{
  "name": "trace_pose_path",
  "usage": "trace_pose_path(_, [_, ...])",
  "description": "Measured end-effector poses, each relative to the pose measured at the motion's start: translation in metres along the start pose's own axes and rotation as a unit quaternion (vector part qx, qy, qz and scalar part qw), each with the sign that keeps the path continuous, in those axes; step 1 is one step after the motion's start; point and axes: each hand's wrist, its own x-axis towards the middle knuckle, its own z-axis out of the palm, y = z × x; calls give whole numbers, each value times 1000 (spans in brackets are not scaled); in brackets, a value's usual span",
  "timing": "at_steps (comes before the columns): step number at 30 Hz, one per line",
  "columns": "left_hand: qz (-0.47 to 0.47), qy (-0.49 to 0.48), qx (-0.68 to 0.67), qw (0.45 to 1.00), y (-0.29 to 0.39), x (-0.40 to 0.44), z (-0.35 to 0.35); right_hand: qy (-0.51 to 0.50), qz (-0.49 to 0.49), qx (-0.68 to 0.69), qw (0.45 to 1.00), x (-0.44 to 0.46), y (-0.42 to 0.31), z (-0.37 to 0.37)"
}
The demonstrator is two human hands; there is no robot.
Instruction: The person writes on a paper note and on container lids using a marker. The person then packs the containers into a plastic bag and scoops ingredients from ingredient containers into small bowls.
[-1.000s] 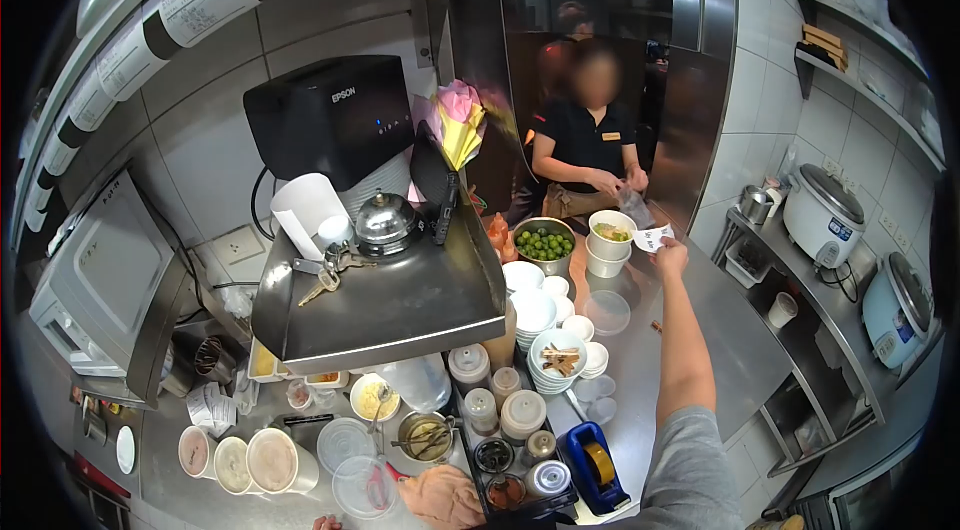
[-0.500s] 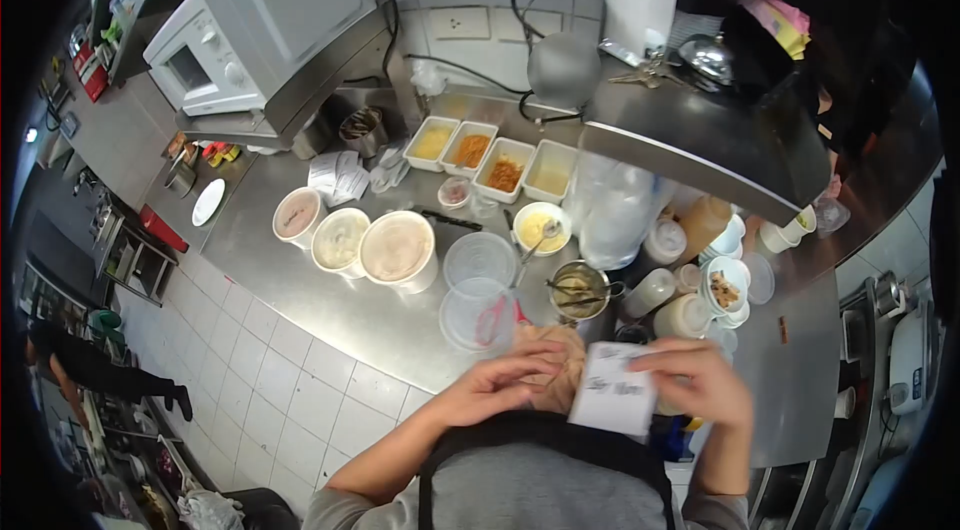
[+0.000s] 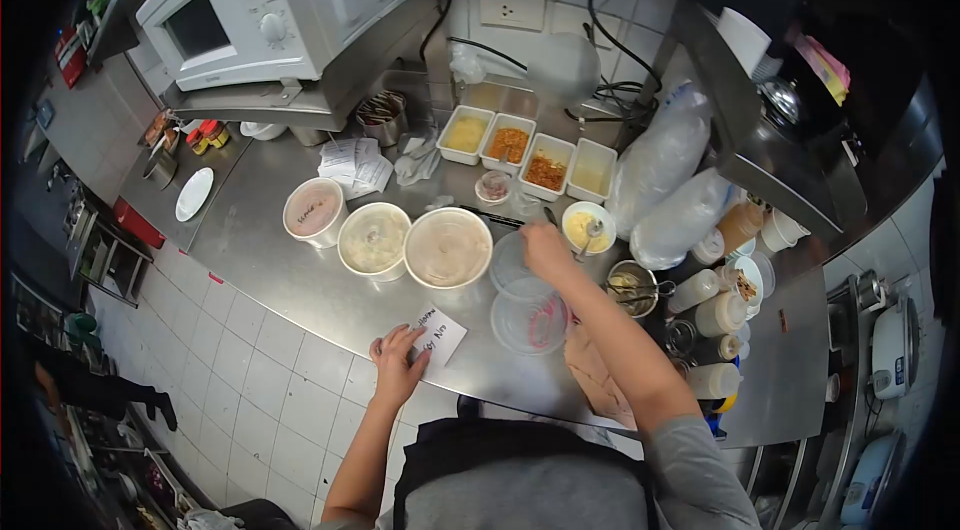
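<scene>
In the head view, a white paper note [image 3: 443,338] with black handwriting lies at the front edge of the steel counter. The fingers and thumb of my left hand [image 3: 398,358] are at its left edge, holding it. My right hand [image 3: 548,252] reaches across the counter with its fingers curled down over the clear round plastic lids [image 3: 530,322]. A black marker [image 3: 490,217] ends right beside those fingers; what they grip is hidden. Under my right forearm is a brown paper-like bundle [image 3: 597,375]. A yellow-filled bowl [image 3: 588,228] with a spoon stands just right of my right hand.
Three white round tubs [image 3: 448,248] stand left of the lids. Several rectangular food containers [image 3: 547,168] line the back. A metal pot [image 3: 632,288] and squeeze bottles [image 3: 720,313] crowd the right side. A microwave [image 3: 240,15] sits on a raised shelf; a steel shelf [image 3: 800,195] overhangs at right.
The note has passed from my right hand to my left and moved left onto the counter's edge. My right hand has reached forward to the lids and marker. The view has shifted left.
</scene>
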Motion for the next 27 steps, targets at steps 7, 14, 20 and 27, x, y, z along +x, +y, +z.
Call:
trace_pose_path(7, [-13,27,-36,999,-16,11,-6,19,-3,-148,989,62,9,65])
trace_pose_path(14, [-10,67,-112,991,-26,7,-36,89,124,67,986,12,-32,-42])
trace_pose_path(20, [95,-33,-168,981,25,1,-91,-75,60,270,958,-100,-107,-119])
trace_pose_path(27, [50,-252,-319,912,48,-19,-50,-263,68,491,827,-116,-150,-49])
